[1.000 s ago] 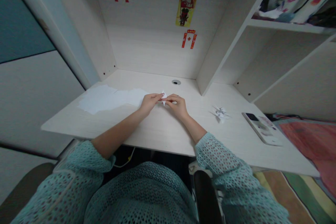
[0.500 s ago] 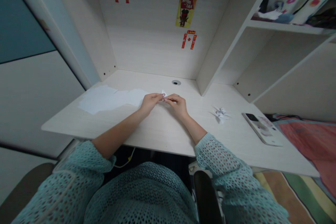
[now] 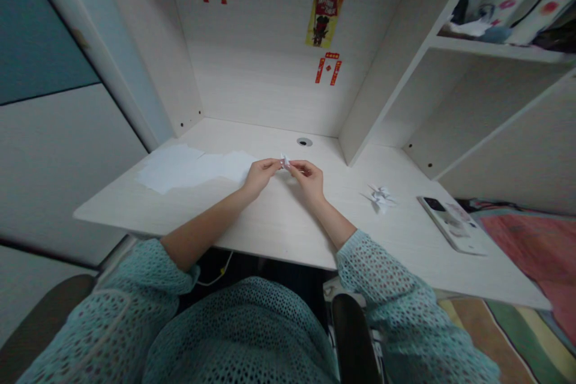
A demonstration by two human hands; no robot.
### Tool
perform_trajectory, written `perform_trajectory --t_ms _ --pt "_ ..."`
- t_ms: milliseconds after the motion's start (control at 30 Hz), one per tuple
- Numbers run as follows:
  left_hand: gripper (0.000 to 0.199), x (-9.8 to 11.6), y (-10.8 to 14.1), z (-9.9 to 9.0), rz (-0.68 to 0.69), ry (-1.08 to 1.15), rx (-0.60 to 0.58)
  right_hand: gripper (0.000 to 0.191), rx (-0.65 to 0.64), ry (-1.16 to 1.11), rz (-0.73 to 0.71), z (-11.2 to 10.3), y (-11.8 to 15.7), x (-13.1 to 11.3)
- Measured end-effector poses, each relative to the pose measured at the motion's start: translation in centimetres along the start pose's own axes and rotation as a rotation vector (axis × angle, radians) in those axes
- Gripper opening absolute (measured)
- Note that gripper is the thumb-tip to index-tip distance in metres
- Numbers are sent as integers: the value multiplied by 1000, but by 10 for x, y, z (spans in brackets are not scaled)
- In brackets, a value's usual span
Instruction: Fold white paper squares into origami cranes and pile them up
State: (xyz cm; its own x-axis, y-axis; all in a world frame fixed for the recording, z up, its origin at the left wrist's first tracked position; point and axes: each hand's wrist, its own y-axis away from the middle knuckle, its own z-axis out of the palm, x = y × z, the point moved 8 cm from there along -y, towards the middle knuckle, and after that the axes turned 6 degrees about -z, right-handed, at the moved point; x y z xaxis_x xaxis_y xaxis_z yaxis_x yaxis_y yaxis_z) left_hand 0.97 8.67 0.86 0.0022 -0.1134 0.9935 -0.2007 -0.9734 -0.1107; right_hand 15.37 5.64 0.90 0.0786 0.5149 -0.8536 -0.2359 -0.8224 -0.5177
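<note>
A small piece of folded white paper (image 3: 285, 162) is pinched between my two hands over the middle of the white desk (image 3: 270, 228). My left hand (image 3: 261, 176) grips its left side with the fingertips. On the right side, my right hand (image 3: 309, 179) holds it between thumb and fingers. The exact folds are too small to make out. White paper sheets (image 3: 189, 169) lie spread on the desk left of my hands. Several small folded paper pieces with pointed ends (image 3: 380, 197) sit in a cluster to the right.
A phone (image 3: 451, 225) lies at the desk's right side. Behind the desk stands a back panel with red and yellow stickers (image 3: 324, 17). A round cable hole (image 3: 305, 141) is near the panel. Shelves with bags (image 3: 508, 9) rise at the right.
The fingers have shifted slightly around the folded paper, and more of it shows between them. The whole view has moved a little.
</note>
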Motion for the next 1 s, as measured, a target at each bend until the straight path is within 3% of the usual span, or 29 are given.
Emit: perform_trajectory --t_ms 133,367,600,1000 --pt "39 -1 0 1 4 -27 -9 27 1 -42 35 0 -1 2" --pt "26 11 4 2 90 21 2 28 -26 -86 70 5 1 0" --pt "25 9 4 0 56 -3 25 45 -40 -129 111 5 1 7" --pt "27 8 0 -5 88 -8 71 37 -93 -75 223 7 2 17"
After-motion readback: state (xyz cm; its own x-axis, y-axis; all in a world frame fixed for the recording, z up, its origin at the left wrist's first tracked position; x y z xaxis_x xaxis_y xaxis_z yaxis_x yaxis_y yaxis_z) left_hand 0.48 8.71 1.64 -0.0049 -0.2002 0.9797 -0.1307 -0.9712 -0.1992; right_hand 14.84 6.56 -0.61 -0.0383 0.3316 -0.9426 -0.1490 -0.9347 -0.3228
